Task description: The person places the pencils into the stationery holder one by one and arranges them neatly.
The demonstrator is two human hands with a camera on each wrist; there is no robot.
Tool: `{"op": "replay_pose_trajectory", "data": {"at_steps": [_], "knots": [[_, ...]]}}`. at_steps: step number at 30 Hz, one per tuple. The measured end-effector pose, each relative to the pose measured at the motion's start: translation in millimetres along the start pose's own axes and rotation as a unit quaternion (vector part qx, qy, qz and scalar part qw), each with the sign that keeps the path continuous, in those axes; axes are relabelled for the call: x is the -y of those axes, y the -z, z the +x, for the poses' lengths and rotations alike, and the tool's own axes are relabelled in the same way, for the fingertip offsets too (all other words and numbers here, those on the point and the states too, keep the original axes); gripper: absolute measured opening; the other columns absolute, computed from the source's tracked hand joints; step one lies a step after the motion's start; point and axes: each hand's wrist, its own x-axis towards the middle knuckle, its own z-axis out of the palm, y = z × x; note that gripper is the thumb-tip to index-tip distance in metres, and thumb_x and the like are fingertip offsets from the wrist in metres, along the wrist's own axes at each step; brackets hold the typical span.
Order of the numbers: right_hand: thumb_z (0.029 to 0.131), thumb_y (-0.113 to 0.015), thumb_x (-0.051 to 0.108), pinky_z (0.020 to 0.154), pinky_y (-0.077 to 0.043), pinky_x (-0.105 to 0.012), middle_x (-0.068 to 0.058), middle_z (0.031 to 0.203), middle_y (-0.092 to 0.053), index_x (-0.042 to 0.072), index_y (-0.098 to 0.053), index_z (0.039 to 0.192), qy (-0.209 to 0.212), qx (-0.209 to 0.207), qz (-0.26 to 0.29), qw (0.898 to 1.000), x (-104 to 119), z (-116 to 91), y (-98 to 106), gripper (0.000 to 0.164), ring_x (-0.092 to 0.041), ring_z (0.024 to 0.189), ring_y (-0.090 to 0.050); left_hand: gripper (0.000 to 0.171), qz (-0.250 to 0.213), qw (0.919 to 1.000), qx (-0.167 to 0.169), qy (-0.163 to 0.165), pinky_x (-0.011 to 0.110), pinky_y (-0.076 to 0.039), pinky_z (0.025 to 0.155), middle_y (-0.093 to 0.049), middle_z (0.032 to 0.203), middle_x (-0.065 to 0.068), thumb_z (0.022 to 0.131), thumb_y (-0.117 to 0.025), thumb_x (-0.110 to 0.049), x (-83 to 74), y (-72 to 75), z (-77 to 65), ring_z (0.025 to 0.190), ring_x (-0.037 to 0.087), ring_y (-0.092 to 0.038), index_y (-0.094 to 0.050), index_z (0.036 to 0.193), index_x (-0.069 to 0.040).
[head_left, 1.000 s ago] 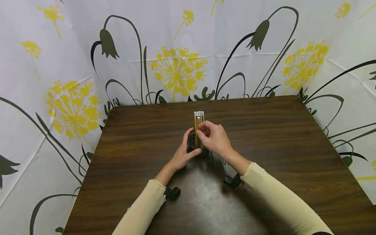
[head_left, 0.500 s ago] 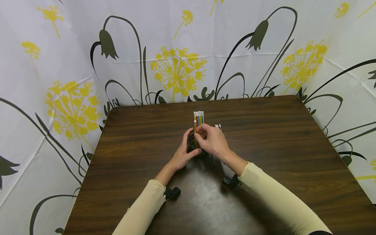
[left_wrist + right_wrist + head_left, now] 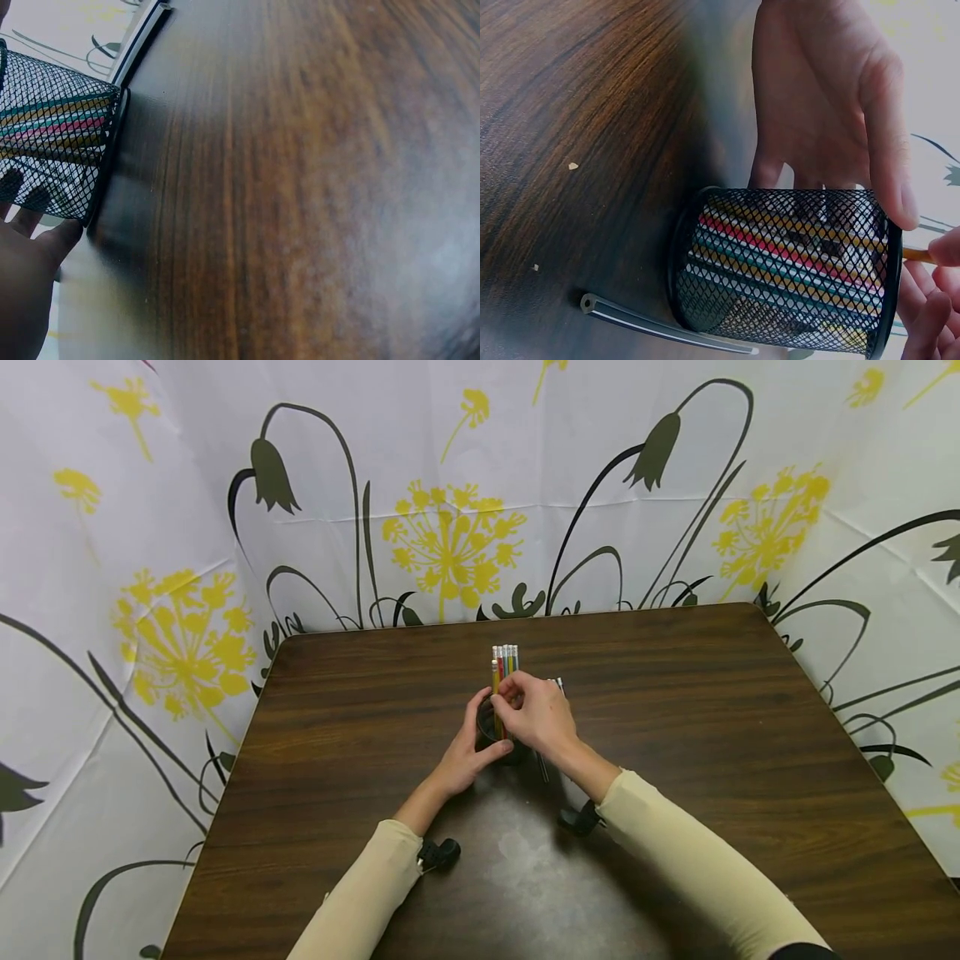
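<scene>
My left hand (image 3: 462,758) grips a black mesh pencil cup (image 3: 787,277) from its left side, fingers behind and thumb at the near rim. The cup stands upright on the table. Between the thumb and fingers of my right hand (image 3: 542,717), a yellow pencil (image 3: 495,675) is pinched near its eraser end, its lower part inside the cup. Several coloured pencils (image 3: 511,658) stand in the cup with white erasers upward; their shafts show through the mesh in both wrist views.
Just right of the cup, dark pencils (image 3: 542,767) lie on the brown wooden table (image 3: 675,718), partly hidden by my right hand. One black pencil (image 3: 660,328) lies close to the cup's base. A flower-patterned curtain (image 3: 450,460) hangs behind the table.
The right hand has shifted slightly left with the yellow pencil, which now stands at the left of the other pencils. It dipped, then rose a little. The left hand stays on the cup.
</scene>
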Motion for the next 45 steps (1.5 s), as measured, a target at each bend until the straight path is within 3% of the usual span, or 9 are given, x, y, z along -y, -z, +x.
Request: {"op": "replay_pose_trajectory", "data": {"at_steps": [10,18,31,35,41,45], "knots": [[0.088,-0.072,0.023,0.059,-0.049,-0.028,0.005,0.075,-0.067,0.013,-0.069,0.085,-0.018,-0.007,-0.019,1.000,2,7,-3,0.010,-0.007,0.063,-0.060,0.080,0.003,1.0000,-0.004,-0.004,0.061,-0.018,0.111,-0.024,0.156,0.019,0.095,-0.060,-0.009,-0.8,-0.3,-0.2,0.143,0.035,-0.023,-0.007,0.154,-0.003],[0.087,-0.073,0.022,0.055,-0.048,-0.028,0.006,0.071,-0.067,0.014,-0.069,0.082,-0.040,-0.021,-0.033,0.998,2,15,-8,0.010,-0.008,0.060,-0.060,0.079,-0.007,0.9998,-0.007,-0.017,0.061,-0.018,0.111,-0.026,0.155,0.019,0.095,-0.061,-0.006,0.9,-1.3,0.3,0.141,0.036,-0.025,-0.010,0.154,-0.008],[0.086,-0.073,0.023,0.049,-0.046,-0.025,0.006,0.067,-0.066,0.014,-0.069,0.080,-0.054,-0.026,-0.051,0.997,1,20,-13,0.012,-0.007,0.054,-0.058,0.079,0.004,0.9999,-0.011,-0.005,0.057,-0.018,0.113,-0.024,0.156,0.017,0.095,-0.061,-0.005,-1.0,-1.8,0.0,0.143,0.031,-0.023,-0.009,0.155,-0.009],[0.086,-0.074,0.022,0.048,-0.045,-0.025,0.006,0.067,-0.066,0.013,-0.069,0.079,-0.047,-0.027,-0.054,0.997,1,20,-14,0.012,-0.007,0.053,-0.057,0.080,-0.006,0.9999,-0.011,-0.009,0.057,-0.019,0.113,-0.025,0.156,0.017,0.094,-0.062,-0.005,7.1,-1.6,1.2,0.142,0.032,-0.025,-0.009,0.155,-0.010],[0.085,-0.075,0.021,0.046,-0.045,-0.024,0.006,0.066,-0.066,0.014,-0.069,0.077,-0.038,-0.032,-0.060,0.997,-1,21,-15,0.013,-0.007,0.052,-0.057,0.082,0.002,0.9996,-0.023,-0.015,0.053,-0.021,0.113,-0.028,0.156,0.006,0.095,-0.064,-0.017,35.0,-2.9,6.1,0.141,0.022,-0.028,-0.010,0.155,-0.027],[0.085,-0.076,0.021,0.046,-0.044,-0.024,0.005,0.066,-0.066,0.014,-0.069,0.076,-0.036,-0.034,-0.062,0.997,0,21,-15,0.013,-0.007,0.051,-0.057,0.082,0.006,0.9997,-0.022,-0.012,0.053,-0.021,0.113,-0.026,0.156,0.007,0.095,-0.064,-0.017,32.9,-2.5,6.4,0.142,0.023,-0.027,-0.009,0.155,-0.027]]}}
